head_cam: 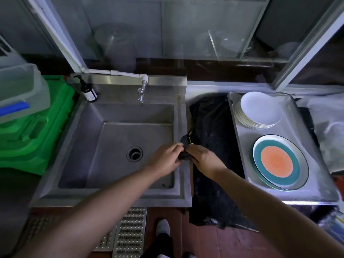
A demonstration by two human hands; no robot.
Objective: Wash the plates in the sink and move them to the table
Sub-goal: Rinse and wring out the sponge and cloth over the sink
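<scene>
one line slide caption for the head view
Both hands hold a dark cloth at the empty steel sink's rim; plates stacked on tray.

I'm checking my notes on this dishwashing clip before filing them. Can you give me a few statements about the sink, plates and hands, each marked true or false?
1. The sink holds a plate. False: its basin shows only the drain.
2. Both hands hold a dark cloth at the sink's right rim. True: the left hand and right hand meet on it.
3. Water runs from the tap. False: no stream shows.
4. A stack of white plates sits on the tray behind the orange and teal plate. True.
5. The soap bottle stands at the sink's right corner. False: back left corner.
</scene>
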